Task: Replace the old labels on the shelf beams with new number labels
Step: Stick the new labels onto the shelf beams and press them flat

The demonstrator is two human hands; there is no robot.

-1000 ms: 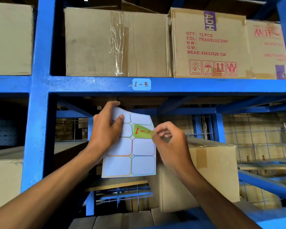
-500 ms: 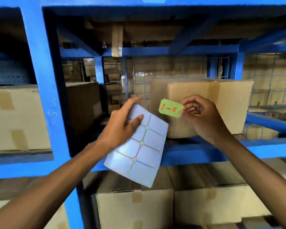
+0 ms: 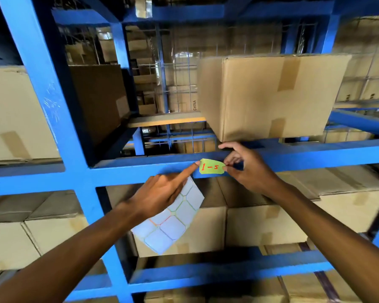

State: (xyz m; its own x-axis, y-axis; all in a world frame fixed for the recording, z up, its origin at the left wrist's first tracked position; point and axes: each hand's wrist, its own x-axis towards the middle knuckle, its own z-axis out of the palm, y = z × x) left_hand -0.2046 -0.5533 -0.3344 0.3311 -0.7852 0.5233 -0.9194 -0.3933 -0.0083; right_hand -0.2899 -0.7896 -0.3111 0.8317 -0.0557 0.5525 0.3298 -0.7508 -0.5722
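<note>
A green label (image 3: 211, 166) with "1-5" in red lies against the front face of a blue shelf beam (image 3: 140, 171). My right hand (image 3: 247, 168) pinches the label's right edge. My left hand (image 3: 162, 193) holds the white label sheet (image 3: 173, 221) under its palm, and its index finger presses the label's left edge on the beam. The sheet hangs tilted below the beam, with several blank labels outlined in colour.
A cardboard box (image 3: 271, 95) sits on the shelf right above the beam. More boxes (image 3: 260, 224) fill the level below. A blue upright post (image 3: 59, 127) stands to the left. Another beam (image 3: 228, 272) runs lower down.
The view dropped from the beam marked 1-3 to a lower beam. My right hand peeled the green label off the sheet and carried it to the beam; my left finger now touches it.
</note>
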